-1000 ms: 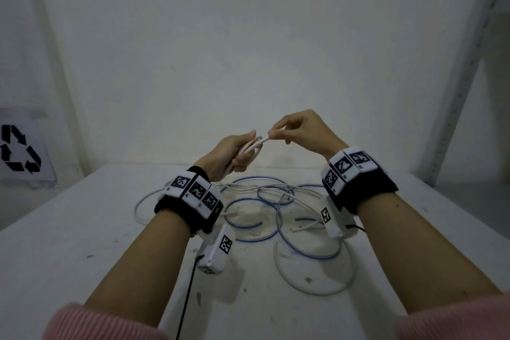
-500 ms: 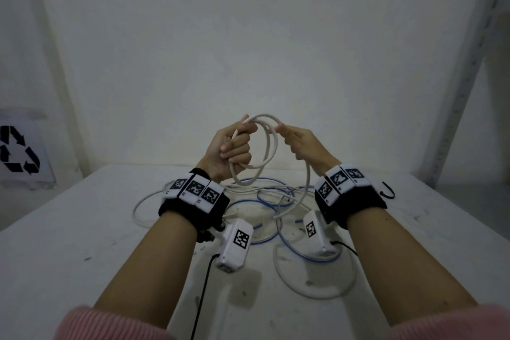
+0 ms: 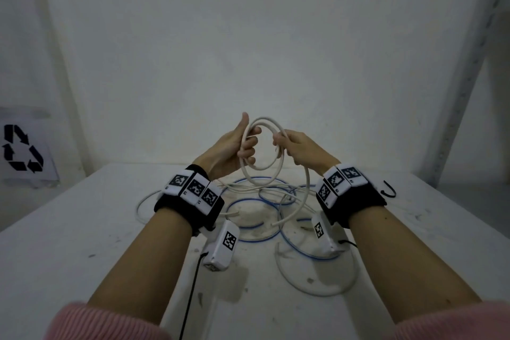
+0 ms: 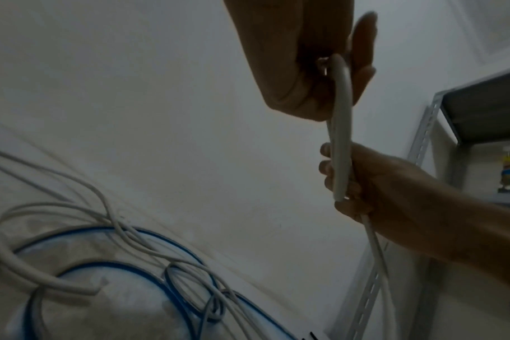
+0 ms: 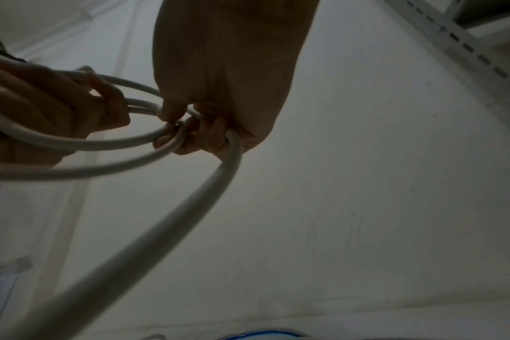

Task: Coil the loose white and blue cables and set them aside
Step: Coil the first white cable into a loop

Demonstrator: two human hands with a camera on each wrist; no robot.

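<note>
A white cable coil [image 3: 266, 121] of about two loops hangs upright in the air between my hands, above the white table [image 3: 69, 243]. My left hand [image 3: 242, 143] grips the coil's left side, fingers curled through the loops and thumb pointing up. My right hand [image 3: 287, 146] grips the right side, and the cable's free tail [image 3: 300, 204] drops from it toward the table. The right wrist view shows my right hand [image 5: 189, 128] curled round the strands [image 5: 108, 142]. In the left wrist view the cable [image 4: 341, 142] runs from my left hand [image 4: 326, 69] to the right hand. Blue cables [image 3: 256, 239] and more white cable [image 3: 317, 288] lie tangled below.
A black cable tie [image 3: 387, 192] lies on the table at the right, behind my right wrist. A grey metal shelf upright [image 3: 466, 69] stands at the right. A recycling sign [image 3: 20, 150] hangs on the left wall. A white wall rises just behind the table.
From a short end held between both hands, the white cable has been wound into loops. The coil now has one more turn and my left thumb has lifted off it.
</note>
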